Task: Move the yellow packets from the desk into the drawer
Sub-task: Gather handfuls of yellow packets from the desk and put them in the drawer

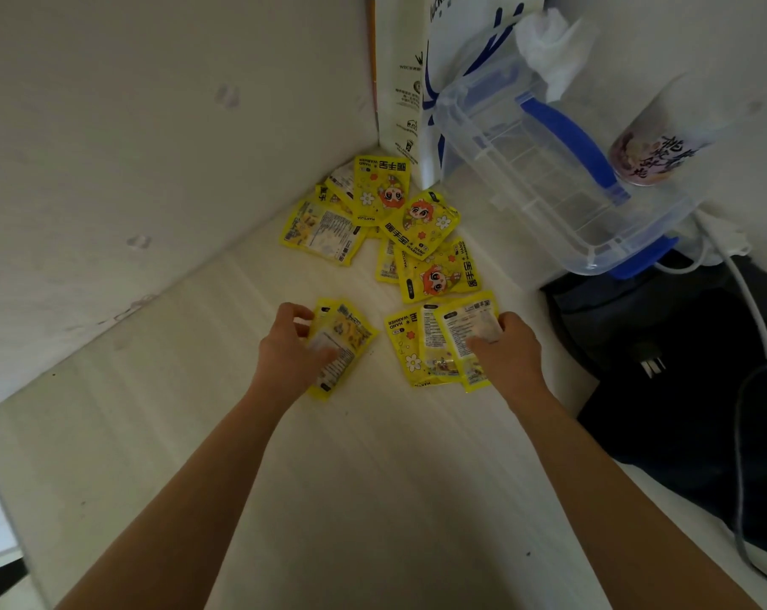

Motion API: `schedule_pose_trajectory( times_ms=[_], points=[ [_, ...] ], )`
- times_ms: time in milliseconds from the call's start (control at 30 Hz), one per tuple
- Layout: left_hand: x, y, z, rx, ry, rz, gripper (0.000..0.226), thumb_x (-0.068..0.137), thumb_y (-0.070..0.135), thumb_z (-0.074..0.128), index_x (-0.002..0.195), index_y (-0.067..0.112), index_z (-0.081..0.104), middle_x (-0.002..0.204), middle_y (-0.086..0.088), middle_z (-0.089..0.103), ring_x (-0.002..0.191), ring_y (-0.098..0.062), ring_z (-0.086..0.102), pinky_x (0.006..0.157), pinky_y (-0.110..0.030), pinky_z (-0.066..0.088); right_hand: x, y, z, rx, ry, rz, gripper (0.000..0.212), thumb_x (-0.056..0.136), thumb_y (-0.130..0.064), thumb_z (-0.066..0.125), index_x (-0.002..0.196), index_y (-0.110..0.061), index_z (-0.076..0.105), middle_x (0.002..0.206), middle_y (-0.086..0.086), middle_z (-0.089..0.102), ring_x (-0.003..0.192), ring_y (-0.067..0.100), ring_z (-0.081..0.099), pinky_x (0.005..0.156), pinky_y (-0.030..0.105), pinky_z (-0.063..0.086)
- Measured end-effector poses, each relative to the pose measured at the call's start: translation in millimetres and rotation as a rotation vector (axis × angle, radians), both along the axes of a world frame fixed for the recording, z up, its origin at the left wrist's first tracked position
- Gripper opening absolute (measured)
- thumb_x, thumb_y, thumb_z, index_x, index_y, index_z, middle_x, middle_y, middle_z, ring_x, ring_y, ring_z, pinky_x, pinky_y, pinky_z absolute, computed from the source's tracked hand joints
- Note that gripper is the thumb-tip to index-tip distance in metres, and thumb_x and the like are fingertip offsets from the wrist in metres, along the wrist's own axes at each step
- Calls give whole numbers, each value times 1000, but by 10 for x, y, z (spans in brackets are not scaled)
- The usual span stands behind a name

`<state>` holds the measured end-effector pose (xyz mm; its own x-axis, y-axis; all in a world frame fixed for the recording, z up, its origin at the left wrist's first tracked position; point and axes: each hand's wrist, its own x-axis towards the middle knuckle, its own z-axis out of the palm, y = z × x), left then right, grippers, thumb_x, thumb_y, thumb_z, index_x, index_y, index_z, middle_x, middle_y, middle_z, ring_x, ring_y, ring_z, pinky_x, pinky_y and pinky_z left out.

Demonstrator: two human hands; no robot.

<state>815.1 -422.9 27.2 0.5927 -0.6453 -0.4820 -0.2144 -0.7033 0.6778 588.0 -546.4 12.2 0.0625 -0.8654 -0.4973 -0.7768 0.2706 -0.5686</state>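
Note:
Several yellow hand-warmer packets [386,222] lie scattered on the pale desk [197,433], in the corner against the white walls. My left hand [291,350] grips a small stack of yellow packets [344,341] just above the desk surface. Further right, my right hand [505,350] is closed on a fanned bunch of yellow packets [439,341], thumb on top. The loose pile sits just beyond both hands. No drawer is in view.
A clear plastic box with blue clips [549,169] stands at the back right, with a white paper bag [412,81] behind it and a drink bottle [659,134] beside it. A black bag [681,367] with white and grey cables lies on the right.

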Motion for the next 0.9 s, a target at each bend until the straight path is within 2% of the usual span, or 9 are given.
schedule_pose_trajectory(
  times_ms=[100, 167, 233, 367, 433, 567, 700, 833, 900],
  points=[
    [22, -1, -10, 12, 25, 7, 62, 75, 12, 79, 125, 24, 44, 100, -3, 58, 84, -21, 61, 54, -25, 47, 124, 0, 25, 30, 24, 8, 34, 82, -26, 69, 106, -7, 54, 118, 17, 50, 98, 32, 57, 69, 31, 50],
    [25, -2, -18, 17, 12, -3, 63, 74, 12, 78, 126, 24, 45, 98, -4, 59, 84, -21, 62, 55, -26, 48, 224, 34, 47, 28, 83, 41, 40, 84, -27, 67, 114, -7, 51, 124, 17, 42, 109, 36, 49, 78, 32, 42],
    [29, -5, -23, 28, -11, -14, 62, 73, 13, 79, 124, 25, 47, 94, -2, 59, 81, -19, 63, 56, -26, 48, 309, 77, 62, 8, 130, 72, 45, 86, -27, 66, 121, -6, 47, 129, 17, 36, 115, 38, 41, 78, 32, 34],
    [60, -13, -8, 56, -64, -49, 59, 72, 18, 80, 122, 24, 50, 97, -1, 62, 76, -16, 63, 55, -25, 49, 374, 122, 81, -25, 165, 94, 50, 86, -23, 68, 124, -5, 43, 132, 19, 32, 112, 41, 43, 80, 36, 38],
    [85, -18, 3, 82, -100, -75, 52, 71, 22, 81, 115, 21, 55, 97, -1, 63, 79, -20, 65, 62, -28, 52, 372, 104, 88, -17, 143, 101, 47, 84, -23, 70, 121, -6, 45, 128, 19, 34, 106, 40, 50, 82, 38, 45],
    [155, -24, 16, 93, -32, -71, 29, 69, 23, 84, 87, 15, 63, 81, -2, 68, 75, -22, 69, 69, -40, 58, 347, 34, 97, 12, 102, 90, 40, 82, -23, 71, 112, -8, 49, 116, 15, 50, 95, 30, 56, 65, 30, 46],
    [218, -41, 10, 68, 15, -35, 24, 70, 21, 83, 84, 15, 65, 79, -3, 69, 75, -22, 69, 68, -37, 58, 327, 10, 107, -3, 120, 75, 32, 80, -24, 70, 99, -15, 45, 108, 11, 62, 100, 34, 59, 86, 49, 50],
    [257, -86, 2, 56, 0, -43, 23, 72, 21, 81, 85, 14, 64, 79, -4, 68, 75, -23, 68, 69, -38, 56, 329, 18, 106, -64, 118, 116, 23, 86, -14, 62, 103, -12, 46, 102, 8, 62, 90, 31, 61, 68, 33, 43],
    [268, -114, -6, 58, -6, -49, 23, 73, 22, 81, 86, 13, 64, 81, -5, 68, 76, -22, 67, 70, -39, 56, 348, 29, 96, -77, 99, 121, 21, 87, -13, 60, 103, -11, 47, 99, 7, 60, 84, 29, 58, 64, 31, 40]
  ],
)
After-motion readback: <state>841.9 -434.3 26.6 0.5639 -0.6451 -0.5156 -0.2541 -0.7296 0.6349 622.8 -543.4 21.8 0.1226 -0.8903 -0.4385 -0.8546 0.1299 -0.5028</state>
